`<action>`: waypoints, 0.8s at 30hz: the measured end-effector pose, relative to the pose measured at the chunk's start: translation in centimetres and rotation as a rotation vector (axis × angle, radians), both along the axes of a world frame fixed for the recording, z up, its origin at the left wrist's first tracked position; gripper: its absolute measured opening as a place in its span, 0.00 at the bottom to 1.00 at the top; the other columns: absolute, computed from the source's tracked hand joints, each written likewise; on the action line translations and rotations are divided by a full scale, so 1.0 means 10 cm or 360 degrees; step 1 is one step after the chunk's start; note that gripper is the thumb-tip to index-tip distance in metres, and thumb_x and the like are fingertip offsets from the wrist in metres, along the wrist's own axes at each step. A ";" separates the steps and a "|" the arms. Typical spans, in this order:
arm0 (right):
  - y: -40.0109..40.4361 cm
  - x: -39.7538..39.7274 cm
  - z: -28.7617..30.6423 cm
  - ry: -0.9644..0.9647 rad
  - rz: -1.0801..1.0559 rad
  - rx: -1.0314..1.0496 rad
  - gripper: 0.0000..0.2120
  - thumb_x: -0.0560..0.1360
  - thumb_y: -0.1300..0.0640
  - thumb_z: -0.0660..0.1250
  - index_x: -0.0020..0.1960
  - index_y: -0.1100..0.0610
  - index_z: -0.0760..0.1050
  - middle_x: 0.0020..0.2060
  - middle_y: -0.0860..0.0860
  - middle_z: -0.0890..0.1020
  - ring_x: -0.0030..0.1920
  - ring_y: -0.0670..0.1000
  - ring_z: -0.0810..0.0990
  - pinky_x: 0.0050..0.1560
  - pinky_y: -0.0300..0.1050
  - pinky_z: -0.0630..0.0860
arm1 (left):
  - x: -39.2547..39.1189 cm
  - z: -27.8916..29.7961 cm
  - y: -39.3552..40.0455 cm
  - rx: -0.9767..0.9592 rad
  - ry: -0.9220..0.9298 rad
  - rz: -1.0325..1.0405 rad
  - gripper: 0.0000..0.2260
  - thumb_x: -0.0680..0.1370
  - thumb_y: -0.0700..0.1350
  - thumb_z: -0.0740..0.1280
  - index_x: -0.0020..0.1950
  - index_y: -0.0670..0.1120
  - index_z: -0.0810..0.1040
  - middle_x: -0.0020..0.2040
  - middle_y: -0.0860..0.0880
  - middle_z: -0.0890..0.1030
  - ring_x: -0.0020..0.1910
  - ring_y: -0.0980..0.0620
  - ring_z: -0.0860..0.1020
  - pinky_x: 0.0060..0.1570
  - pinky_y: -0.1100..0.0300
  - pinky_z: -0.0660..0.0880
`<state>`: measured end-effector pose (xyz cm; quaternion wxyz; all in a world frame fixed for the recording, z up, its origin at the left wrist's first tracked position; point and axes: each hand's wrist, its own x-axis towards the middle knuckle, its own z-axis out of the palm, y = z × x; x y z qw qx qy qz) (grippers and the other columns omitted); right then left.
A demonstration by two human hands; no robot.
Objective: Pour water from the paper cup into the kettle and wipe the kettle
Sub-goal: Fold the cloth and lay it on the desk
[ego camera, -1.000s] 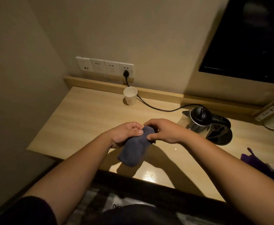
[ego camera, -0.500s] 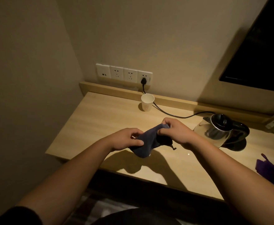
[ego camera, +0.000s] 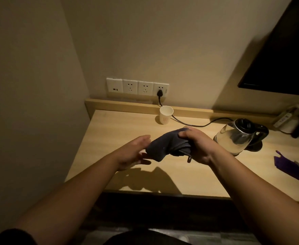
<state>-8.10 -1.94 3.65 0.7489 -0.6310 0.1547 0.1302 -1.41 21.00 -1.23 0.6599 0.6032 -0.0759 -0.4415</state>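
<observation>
Mid-frame, the right hand (ego camera: 197, 146) grips a bunched dark grey cloth (ego camera: 164, 147); the left hand (ego camera: 132, 152) lies open beside it. Wiping seems in hand: next, carry the cloth right to the glass kettle (ego camera: 237, 137), leaving the white paper cup (ego camera: 166, 114) behind.

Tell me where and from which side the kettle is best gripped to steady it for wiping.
Probably the black handle, taken from the right: it loops off the kettle on the side away from the spout, clear of the glass body. The right hand grips the cloth; the left hand is free.
</observation>
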 end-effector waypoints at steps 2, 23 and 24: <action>0.03 -0.04 0.05 -0.0151 0.0150 -0.0223 0.13 0.69 0.56 0.70 0.50 0.58 0.71 0.47 0.58 0.77 0.46 0.54 0.78 0.41 0.44 0.76 | 0.04 0.00 0.01 -0.0184 0.0456 0.0172 0.23 0.81 0.58 0.58 0.70 0.46 0.67 0.63 0.42 0.75 0.60 0.41 0.77 0.58 0.46 0.76; -0.38 -0.04 -0.23 -0.0100 0.0871 -0.1431 0.12 0.73 0.55 0.74 0.50 0.49 0.73 0.58 0.46 0.76 0.62 0.50 0.74 0.64 0.52 0.73 | 0.34 0.45 -0.17 0.0633 -0.1426 -0.0329 0.15 0.79 0.39 0.65 0.62 0.53 0.75 0.54 0.57 0.77 0.54 0.62 0.74 0.49 0.73 0.68; -0.41 -0.02 -0.20 -0.0092 0.0858 -0.1378 0.14 0.72 0.53 0.75 0.53 0.48 0.72 0.61 0.46 0.76 0.64 0.49 0.73 0.67 0.53 0.71 | 0.32 0.47 -0.24 0.0669 -0.1504 -0.0389 0.15 0.79 0.39 0.65 0.62 0.54 0.75 0.55 0.57 0.78 0.54 0.62 0.73 0.50 0.73 0.68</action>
